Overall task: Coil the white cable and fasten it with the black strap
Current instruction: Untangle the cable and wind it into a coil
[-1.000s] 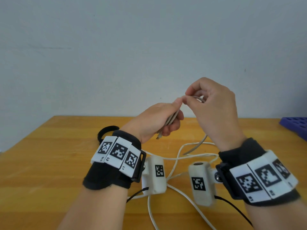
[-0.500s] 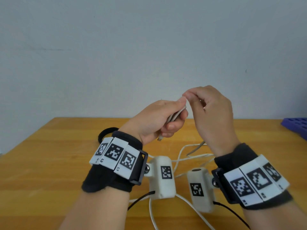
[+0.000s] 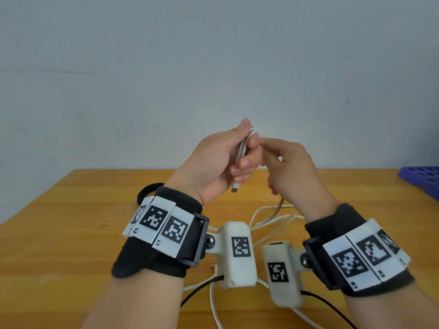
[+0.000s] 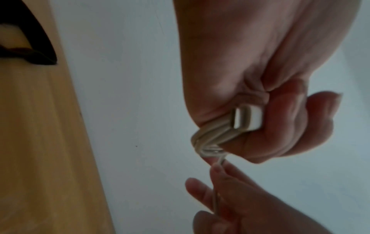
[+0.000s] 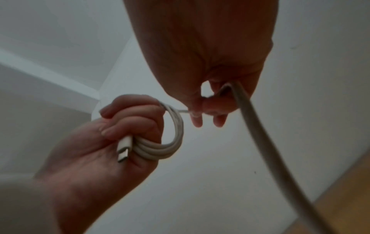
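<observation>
1. Coiling is under way. The left hand [image 3: 213, 162] is raised above the table [image 3: 71, 233] with its fingers curled round a small bundle of loops of the white cable [image 5: 176, 136]; the right wrist view shows several turns stacked together.
2. One connector [image 5: 124, 150] of the cable sticks out below the left fist, held in with the loops.
3. The right hand [image 3: 292, 172] is just beside the left. Its thumb and fingertips pinch the free run of cable where it leaves the bundle, and the run then drops from the hand toward the table.
4. A good deal of cable is still uncoiled: slack strands lie on the table between and below the wrists [image 3: 273, 217]. My judgement is that the coil is less than half formed, though the full length cannot be seen.
5. Fastening has not begun. The black strap [image 3: 148, 189] lies on the table beyond the left wrist, curled in a loop, apart from both hands and from the cable.
6. Left to do, as I judge it: wind in the remaining slack, fetch the strap, and close it round the bundle.
7. Containers: a blue tray [image 3: 420, 179] with round recesses sits at the far right table edge, only partly in view. Nothing is visible in the recesses that show.
</observation>
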A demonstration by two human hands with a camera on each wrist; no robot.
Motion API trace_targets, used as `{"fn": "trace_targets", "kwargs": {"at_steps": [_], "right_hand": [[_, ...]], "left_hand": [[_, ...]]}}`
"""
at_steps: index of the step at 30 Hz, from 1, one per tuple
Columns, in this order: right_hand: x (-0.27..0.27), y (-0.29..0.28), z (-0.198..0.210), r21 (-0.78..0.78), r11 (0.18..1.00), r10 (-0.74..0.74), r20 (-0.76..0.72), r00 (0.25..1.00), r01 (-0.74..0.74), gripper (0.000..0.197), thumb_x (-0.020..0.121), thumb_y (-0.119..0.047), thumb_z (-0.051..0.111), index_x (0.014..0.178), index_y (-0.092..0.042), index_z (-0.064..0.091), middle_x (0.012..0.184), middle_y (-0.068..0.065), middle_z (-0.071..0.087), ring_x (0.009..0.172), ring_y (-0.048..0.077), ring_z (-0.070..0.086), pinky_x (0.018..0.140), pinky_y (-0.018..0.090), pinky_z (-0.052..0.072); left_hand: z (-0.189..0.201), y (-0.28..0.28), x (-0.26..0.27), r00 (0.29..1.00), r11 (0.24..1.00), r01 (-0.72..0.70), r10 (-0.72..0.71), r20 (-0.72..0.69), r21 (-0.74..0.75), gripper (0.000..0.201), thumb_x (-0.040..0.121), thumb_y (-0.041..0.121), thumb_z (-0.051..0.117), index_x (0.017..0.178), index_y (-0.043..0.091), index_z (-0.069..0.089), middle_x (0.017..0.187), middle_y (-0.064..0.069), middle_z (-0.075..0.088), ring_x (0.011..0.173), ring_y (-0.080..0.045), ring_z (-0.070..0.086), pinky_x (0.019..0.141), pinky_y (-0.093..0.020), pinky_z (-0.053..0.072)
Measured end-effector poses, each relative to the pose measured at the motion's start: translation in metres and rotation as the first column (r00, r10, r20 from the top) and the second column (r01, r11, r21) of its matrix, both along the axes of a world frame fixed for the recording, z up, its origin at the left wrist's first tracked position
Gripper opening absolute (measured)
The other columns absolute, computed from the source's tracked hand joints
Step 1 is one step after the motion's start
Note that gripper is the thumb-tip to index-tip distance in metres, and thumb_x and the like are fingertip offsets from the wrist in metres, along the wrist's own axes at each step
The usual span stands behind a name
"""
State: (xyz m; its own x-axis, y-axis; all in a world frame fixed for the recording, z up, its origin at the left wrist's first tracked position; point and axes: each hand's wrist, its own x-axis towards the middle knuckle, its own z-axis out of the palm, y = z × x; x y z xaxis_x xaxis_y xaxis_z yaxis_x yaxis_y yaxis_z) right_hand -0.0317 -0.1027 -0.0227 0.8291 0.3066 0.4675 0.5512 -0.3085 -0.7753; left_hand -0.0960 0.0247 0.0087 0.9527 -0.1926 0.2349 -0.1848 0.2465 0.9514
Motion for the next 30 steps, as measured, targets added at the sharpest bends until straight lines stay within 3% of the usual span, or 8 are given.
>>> {"fn": "trace_targets", "kwargs": {"at_steps": [7,13,17,19,22,24,27,30], "right_hand": [[-0.004,0.003,0.0,-0.085,0.993,0.08,-0.047,0.996,-0.084,0.029,0.098,-0.019,0.043,0.08,-0.021,0.066,0.06,0.003,0.057,0.037,0.002,0.04,0.039,0.011,0.03],[-0.012,0.005,-0.004,-0.219,0.97,0.085,-0.094,0.992,-0.104,0.043,0.097,-0.018,0.042,0.054,-0.018,0.049,0.047,-0.007,0.052,0.034,0.001,0.038,0.04,0.011,0.032],[-0.018,0.006,-0.002,-0.286,0.95,0.102,-0.088,0.991,-0.123,0.042,0.097,-0.024,0.048,0.06,-0.004,0.051,0.045,-0.004,0.046,0.032,0.002,0.039,0.038,0.014,0.029],[-0.02,0.007,-0.001,-0.327,0.937,0.111,-0.067,0.992,-0.127,0.042,0.097,-0.029,0.049,0.064,-0.004,0.052,0.053,0.007,0.05,0.037,0.004,0.038,0.042,0.017,0.03],[-0.022,0.008,-0.001,-0.377,0.919,0.108,-0.041,0.993,-0.116,0.041,0.096,-0.031,0.05,0.067,-0.002,0.052,0.071,0.026,0.06,0.054,0.018,0.042,0.053,0.028,0.033],[-0.024,0.008,0.001,-0.407,0.905,0.115,-0.044,0.992,-0.123,0.035,0.095,-0.029,0.052,0.072,-0.003,0.06,0.071,0.023,0.064,0.055,0.019,0.046,0.054,0.028,0.036],[-0.027,0.006,0.006,-0.441,0.887,0.123,-0.055,0.991,-0.135,0.023,0.092,-0.024,0.056,0.069,-0.022,0.062,0.058,0.001,0.06,0.052,0.013,0.051,0.049,0.022,0.037],[-0.028,0.004,0.009,-0.437,0.887,0.132,-0.075,0.988,-0.152,0.016,0.09,-0.023,0.058,0.08,-0.019,0.07,0.059,0.002,0.063,0.047,0.012,0.052,0.049,0.023,0.042]], "left_hand": [[0.002,-0.004,-0.001,0.997,0.99,-0.074,0.078,0.025,-0.119,0.035,0.103,0.028,0.028,0.079,0.012,0.046,0.052,0.002,0.043,0.041,-0.008,0.034,0.043,-0.019,0.034],[0.001,-0.004,0.0,0.99,0.951,-0.124,0.137,0.026,-0.283,0.019,0.101,0.012,0.033,0.092,0.008,0.049,0.063,-0.001,0.051,0.052,-0.01,0.043,0.052,-0.021,0.042],[-0.001,-0.002,0.001,0.983,0.927,-0.166,0.182,0.016,-0.336,0.016,0.099,0.002,0.035,0.098,0.007,0.05,0.073,-0.004,0.054,0.061,-0.01,0.046,0.06,-0.021,0.045],[-0.002,-0.002,0.002,0.978,0.921,-0.193,0.21,0.015,-0.338,0.017,0.097,-0.003,0.036,0.1,0.006,0.051,0.077,-0.005,0.055,0.063,-0.011,0.047,0.062,-0.021,0.045],[-0.004,-0.003,0.003,0.965,0.909,-0.24,0.261,0.016,-0.342,0.018,0.096,-0.006,0.036,0.101,0.005,0.05,0.077,-0.006,0.057,0.064,-0.011,0.048,0.064,-0.022,0.046],[-0.004,-0.004,0.004,0.956,0.89,-0.268,0.292,0.01,-0.368,0.018,0.096,-0.006,0.037,0.101,0.005,0.05,0.076,-0.007,0.058,0.064,-0.012,0.048,0.064,-0.022,0.046],[-0.005,-0.006,0.005,0.943,0.87,-0.309,0.333,-0.002,-0.384,0.018,0.096,-0.006,0.037,0.103,0.004,0.05,0.076,-0.007,0.058,0.064,-0.012,0.048,0.065,-0.022,0.046],[-0.007,-0.01,0.008,0.922,0.861,-0.362,0.386,-0.002,-0.357,0.018,0.097,-0.007,0.036,0.105,0.003,0.049,0.077,-0.008,0.056,0.064,-0.012,0.047,0.065,-0.021,0.045]]}}
